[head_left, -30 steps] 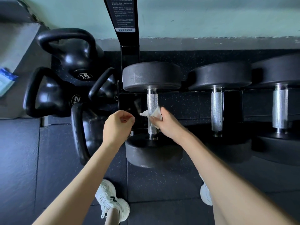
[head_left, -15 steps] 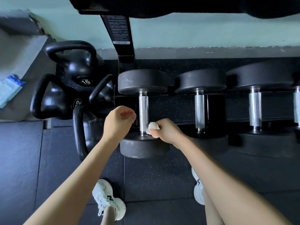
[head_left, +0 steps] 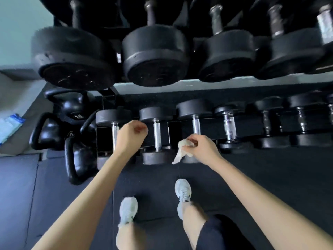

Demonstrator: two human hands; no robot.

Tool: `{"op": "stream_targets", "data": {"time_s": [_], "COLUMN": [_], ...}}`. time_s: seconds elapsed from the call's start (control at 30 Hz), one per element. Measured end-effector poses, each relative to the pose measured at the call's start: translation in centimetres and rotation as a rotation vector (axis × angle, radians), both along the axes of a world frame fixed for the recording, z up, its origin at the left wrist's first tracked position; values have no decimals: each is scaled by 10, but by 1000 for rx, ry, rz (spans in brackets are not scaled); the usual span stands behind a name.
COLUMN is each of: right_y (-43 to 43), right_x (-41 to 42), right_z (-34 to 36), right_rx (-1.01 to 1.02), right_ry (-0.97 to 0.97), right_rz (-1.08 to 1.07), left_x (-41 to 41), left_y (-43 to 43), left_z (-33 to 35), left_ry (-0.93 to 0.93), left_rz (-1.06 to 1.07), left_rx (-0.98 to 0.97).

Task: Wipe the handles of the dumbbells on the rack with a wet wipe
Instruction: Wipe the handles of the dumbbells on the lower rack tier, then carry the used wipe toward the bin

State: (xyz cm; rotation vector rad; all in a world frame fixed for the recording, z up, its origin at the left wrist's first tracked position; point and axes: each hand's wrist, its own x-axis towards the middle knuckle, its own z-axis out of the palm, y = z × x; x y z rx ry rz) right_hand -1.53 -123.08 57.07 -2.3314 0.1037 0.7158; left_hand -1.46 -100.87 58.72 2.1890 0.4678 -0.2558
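Wiping on the leftmost dumbbell handle (head_left: 114, 130) a second ago, now off it: wet wipe (head_left: 181, 150) pinched in right hand (head_left: 203, 148), dangling just below the third handle (head_left: 196, 126). Left hand (head_left: 130, 134) balled up, empty. Probably moving along the rack (head_left: 252, 126) to the next one.

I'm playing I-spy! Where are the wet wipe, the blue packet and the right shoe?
wet wipe (head_left: 181, 150), head view, middle of the hanging cloth.
blue packet (head_left: 10, 126), head view, its pale front.
right shoe (head_left: 183, 191), head view, on the laces.
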Motion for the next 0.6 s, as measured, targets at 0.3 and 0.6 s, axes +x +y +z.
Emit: {"op": "stream_targets", "data": {"time_s": [0.3, 0.6], "right_y": [-191, -409], "right_x": [-63, -167], "right_z": [113, 164], "right_rx": [-85, -164], "right_ry": [-165, -187], "right_rz": [-474, -888], "left_x": [31, 26], "left_y": [-183, -437], "left_z": [101, 150], "left_ry": [-84, -146], "left_rz": [-539, -992], "left_rx": [-61, -36]}}
